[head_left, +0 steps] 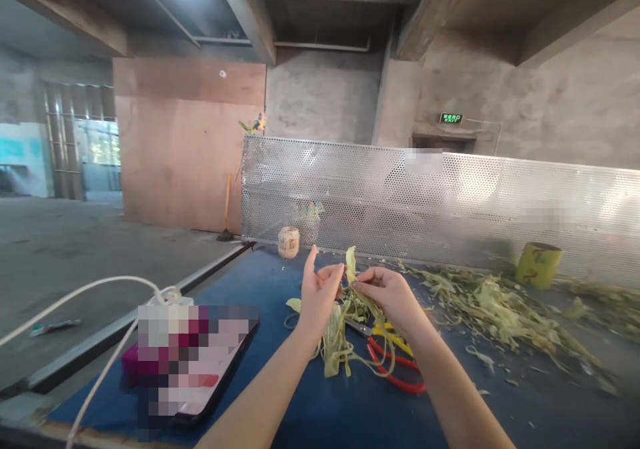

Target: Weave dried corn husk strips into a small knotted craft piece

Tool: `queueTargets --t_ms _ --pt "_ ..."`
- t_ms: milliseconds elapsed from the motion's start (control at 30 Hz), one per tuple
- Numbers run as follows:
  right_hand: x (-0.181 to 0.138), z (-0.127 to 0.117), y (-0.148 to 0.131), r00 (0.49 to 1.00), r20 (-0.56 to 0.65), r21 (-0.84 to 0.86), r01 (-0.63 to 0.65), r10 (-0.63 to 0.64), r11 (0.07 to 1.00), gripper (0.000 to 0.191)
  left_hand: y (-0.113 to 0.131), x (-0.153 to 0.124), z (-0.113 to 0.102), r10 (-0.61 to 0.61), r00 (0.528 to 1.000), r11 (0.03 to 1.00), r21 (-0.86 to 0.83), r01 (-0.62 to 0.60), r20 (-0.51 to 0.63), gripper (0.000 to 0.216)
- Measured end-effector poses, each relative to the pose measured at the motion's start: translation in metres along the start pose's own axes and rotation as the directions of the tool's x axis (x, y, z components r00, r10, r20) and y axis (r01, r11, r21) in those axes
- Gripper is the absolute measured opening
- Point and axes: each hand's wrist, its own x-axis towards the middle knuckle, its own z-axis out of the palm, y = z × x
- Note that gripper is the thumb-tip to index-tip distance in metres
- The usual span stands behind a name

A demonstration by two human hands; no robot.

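Observation:
Both of my hands are raised over the blue tabletop, close together around a pale green, dried-looking leaf strip whose tip stands upright between them. My left hand has one digit pointing up, while its other fingers bend inward onto the strips; their exact grip is partly hidden. My right hand pinches the strip between thumb and fingertips. Below hangs a bundle of limp leaf strips, with long thin ends looping to the right. Scissors with red handles lie beneath, beside a yellow-handled tool, both partly covered.
A heap of leaf strips spreads across the right side, near a yellow-green roll. A twine spool stands by the perforated metal panel. At left lie a phone and a power strip with a white cable.

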Motion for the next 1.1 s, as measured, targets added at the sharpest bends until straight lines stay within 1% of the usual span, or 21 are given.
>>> queueTargets --t_ms 133,233,300,400,433,500,567,633,700,767,833,900,933,1033,1100 --pt "-0.008 -0.001 -0.003 0.998 0.054 -0.06 0.015 -0.012 0.998 0.017 0.005 0.0 0.001 -0.005 1.0 0.999 -0.044 0.006 0.023 0.093" --pt "-0.013 -0.003 0.0 0.996 0.093 -0.062 0.022 -0.016 0.998 0.017 0.005 0.003 0.001 -0.068 0.997 0.986 -0.156 0.063 -0.031 0.096" --pt "-0.014 -0.004 0.002 0.993 0.116 -0.058 0.03 -0.023 0.998 0.017 0.005 0.006 0.0 -0.059 0.996 0.979 -0.198 0.044 -0.071 0.097" --pt "-0.014 -0.006 0.005 0.99 0.135 -0.063 0.035 -0.027 0.997 0.015 0.005 0.009 -0.002 -0.01 0.992 0.985 -0.172 -0.012 -0.13 0.095" --pt "-0.014 -0.006 0.006 0.989 0.144 -0.065 0.039 -0.03 0.997 0.015 0.005 0.009 -0.002 -0.016 0.991 0.985 -0.174 -0.008 -0.134 0.095" --pt "-0.014 -0.005 0.006 0.984 0.17 -0.071 0.058 -0.045 0.996 0.014 0.005 0.009 -0.002 -0.065 0.992 0.977 -0.211 0.041 -0.109 0.095" --pt "-0.014 -0.004 0.006 0.979 0.179 -0.075 0.108 -0.093 0.991 0.013 0.006 0.009 -0.002 -0.124 0.99 0.963 -0.249 0.103 -0.072 0.095" --pt "-0.014 -0.004 0.007 0.975 0.141 -0.1 0.188 -0.174 0.977 0.011 0.008 0.008 -0.002 -0.154 0.984 0.963 -0.234 0.131 -0.085 0.092" --pt "-0.015 -0.004 0.008 0.961 0.09 -0.162 0.273 -0.261 0.948 0.009 0.01 0.008 -0.003 -0.125 0.983 0.983 -0.154 0.103 -0.137 0.088" --pt "-0.015 -0.005 0.009 0.939 0.076 -0.23 0.344 -0.335 0.91 0.006 0.011 0.008 -0.005 -0.052 0.985 0.998 -0.041 0.046 -0.162 0.086" --pt "-0.016 -0.004 0.009 0.91 0.094 -0.275 0.414 -0.404 0.868 0.005 0.009 0.008 -0.006 -0.022 0.993 0.999 0.039 0.027 -0.118 0.085" --pt "-0.017 -0.003 0.01 0.887 0.129 -0.288 0.461 -0.443 0.839 0.006 0.007 0.007 -0.006 -0.049 0.998 0.997 0.057 0.051 -0.041 0.084" --pt "-0.018 -0.002 0.01 0.884 0.143 -0.28 0.467 -0.445 0.839 0.006 0.005 0.007 -0.005 -0.065 0.998 0.997 0.05 0.065 -0.002 0.083" --pt "-0.019 0.003 0.01 0.907 0.135 -0.193 0.419 -0.399 0.887 0.007 0.004 0.005 -0.004 -0.055 0.995 0.998 -0.023 0.057 0.077 0.084" --pt "-0.02 0.005 0.01 0.931 0.103 -0.121 0.36 -0.349 0.925 0.008 0.005 0.005 -0.004 -0.013 0.997 0.997 -0.081 0.019 0.074 0.085"
